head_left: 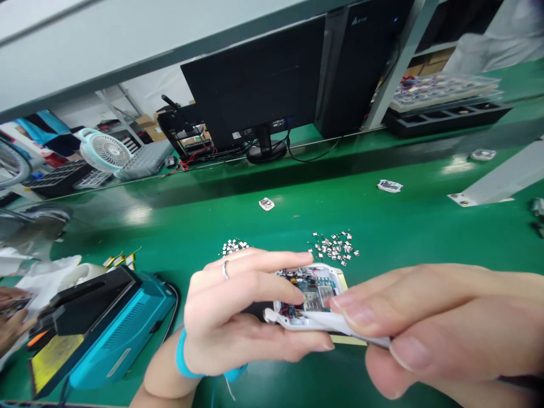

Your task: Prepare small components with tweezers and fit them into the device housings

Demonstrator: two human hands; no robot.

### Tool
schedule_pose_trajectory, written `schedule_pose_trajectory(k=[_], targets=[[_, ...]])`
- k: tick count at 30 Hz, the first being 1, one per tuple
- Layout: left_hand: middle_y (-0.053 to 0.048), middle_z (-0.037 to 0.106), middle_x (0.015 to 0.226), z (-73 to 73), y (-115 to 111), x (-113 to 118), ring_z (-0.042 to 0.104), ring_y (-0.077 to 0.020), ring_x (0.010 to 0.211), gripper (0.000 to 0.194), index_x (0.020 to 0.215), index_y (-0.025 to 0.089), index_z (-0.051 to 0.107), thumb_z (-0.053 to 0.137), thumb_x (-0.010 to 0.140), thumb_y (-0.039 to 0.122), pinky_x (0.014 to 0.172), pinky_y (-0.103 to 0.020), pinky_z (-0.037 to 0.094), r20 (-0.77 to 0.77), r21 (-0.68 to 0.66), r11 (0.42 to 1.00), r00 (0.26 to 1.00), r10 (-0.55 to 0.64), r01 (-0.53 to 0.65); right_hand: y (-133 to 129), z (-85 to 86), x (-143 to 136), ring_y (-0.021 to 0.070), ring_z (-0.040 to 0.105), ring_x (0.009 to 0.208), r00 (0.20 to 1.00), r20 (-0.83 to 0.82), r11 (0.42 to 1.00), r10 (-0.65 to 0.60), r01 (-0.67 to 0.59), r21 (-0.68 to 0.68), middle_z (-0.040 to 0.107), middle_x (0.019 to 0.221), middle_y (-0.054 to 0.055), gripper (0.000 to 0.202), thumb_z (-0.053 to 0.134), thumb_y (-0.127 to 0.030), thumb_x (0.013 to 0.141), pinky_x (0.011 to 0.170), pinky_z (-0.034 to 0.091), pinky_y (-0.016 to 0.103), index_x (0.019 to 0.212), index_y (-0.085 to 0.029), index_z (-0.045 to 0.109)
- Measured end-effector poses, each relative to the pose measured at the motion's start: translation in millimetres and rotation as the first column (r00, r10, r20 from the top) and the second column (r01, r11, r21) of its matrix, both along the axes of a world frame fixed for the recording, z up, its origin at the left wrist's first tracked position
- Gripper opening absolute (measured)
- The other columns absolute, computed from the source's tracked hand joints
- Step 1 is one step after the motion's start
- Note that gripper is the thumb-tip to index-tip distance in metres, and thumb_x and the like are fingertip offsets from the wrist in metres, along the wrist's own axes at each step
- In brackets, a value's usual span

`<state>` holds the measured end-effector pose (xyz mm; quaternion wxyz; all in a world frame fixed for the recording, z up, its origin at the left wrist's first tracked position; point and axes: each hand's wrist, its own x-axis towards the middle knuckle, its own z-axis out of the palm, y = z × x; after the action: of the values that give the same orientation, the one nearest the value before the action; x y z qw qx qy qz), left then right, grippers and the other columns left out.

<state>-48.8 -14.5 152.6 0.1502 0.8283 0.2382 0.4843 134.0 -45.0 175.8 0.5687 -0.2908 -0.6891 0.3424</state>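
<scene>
My left hand (pixel 250 317), with a ring and a teal wristband, grips an open white device casing (pixel 335 275) above the green bench. Inside the casing a circuit board (pixel 312 289) shows, with metal shields and small coloured wires. One left fingertip rests on the board. My right hand (pixel 442 328) pinches a white tapered tool (pixel 331 321) that reaches across the casing's near side; its exact kind is unclear, and the fingers cover part of it. Beneath the casing, a pale yellow edge (pixel 351 340) pokes out. Beyond the hands lie two piles of small parts (pixel 335 247).
A teal and black machine (pixel 123 323) stands left, with another person's hands (pixel 12 317) beyond it. Device pieces (pixel 266 204) dot the bench. Behind are a monitor (pixel 259 79), a black computer tower (pixel 361 62) and a fan (pixel 106 150). A white metal bracket (pixel 501 173) stands right.
</scene>
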Motion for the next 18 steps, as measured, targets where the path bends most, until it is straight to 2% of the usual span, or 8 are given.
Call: schedule_pose_trajectory(k=[3,8,18], targets=[[-0.008,0.066,0.092,1.0,0.8,0.6,0.064,-0.0181,0.076,0.024,0.076,0.014,0.059,0.072,0.060,0.026,0.059,-0.025,0.053,0.007,0.002,1.000,1.000,0.000,0.000,-2.5,0.5,-1.5,0.0233,0.064,0.071,0.997,-0.074,0.997,0.019,-0.024,-0.069,0.067,0.074,0.006,0.027,0.056,-0.052,0.069,0.060,0.056,0.028,0.069,-0.027,0.067],[-0.008,0.066,0.093,0.8,0.8,0.0,0.064,-0.0175,0.076,0.025,0.077,0.014,0.059,0.072,0.060,0.027,0.059,-0.025,0.053,-0.004,0.011,1.000,1.000,-0.004,0.004,-5.2,1.1,-2.7,0.0245,0.063,0.072,0.993,-0.116,0.993,0.024,-0.037,-0.109,0.067,0.074,0.007,0.029,0.056,-0.054,0.067,0.061,0.056,0.030,0.066,-0.027,0.067],[-0.008,0.066,0.095,-0.1,0.2,-1.5,0.064,-0.0161,0.073,0.025,0.077,0.015,0.059,0.072,0.061,0.027,0.060,-0.025,0.053,-0.009,0.048,0.999,1.000,0.014,-0.013,-5.1,-0.3,-0.9,0.0248,0.063,0.071,0.995,-0.097,0.995,0.034,-0.042,-0.087,0.066,0.075,0.007,0.029,0.054,-0.054,0.068,0.059,0.055,0.033,0.064,-0.028,0.065]])
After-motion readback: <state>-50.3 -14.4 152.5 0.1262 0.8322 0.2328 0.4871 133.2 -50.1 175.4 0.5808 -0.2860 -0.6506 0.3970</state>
